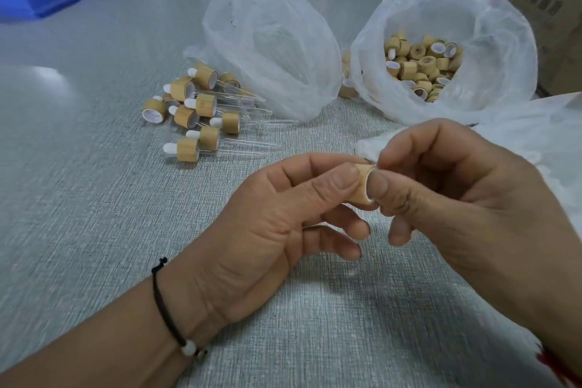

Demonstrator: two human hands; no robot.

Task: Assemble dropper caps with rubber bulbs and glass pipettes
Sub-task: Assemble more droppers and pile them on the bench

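Bamboo cap (362, 187) sits pinched in my left hand (277, 230) above the table's near edge while my right hand (456, 198) thumb presses into its open end, probably seating the bulb; a pipette comes next.

I see two bare hands and forearms, no sleeves on either. On the left hand (267, 230) side, a thin dark cord bracelet (167, 309) circles the wrist, with a small knot at its upper end and a pale round bead (189, 349) lower down, next to a smaller dark bead. The nails on both hands are short and unpainted. Below the right hand (466, 198), at the wrist near the frame's edge, I can make out a bit of red thread or cord (549, 364), frayed and blurred.
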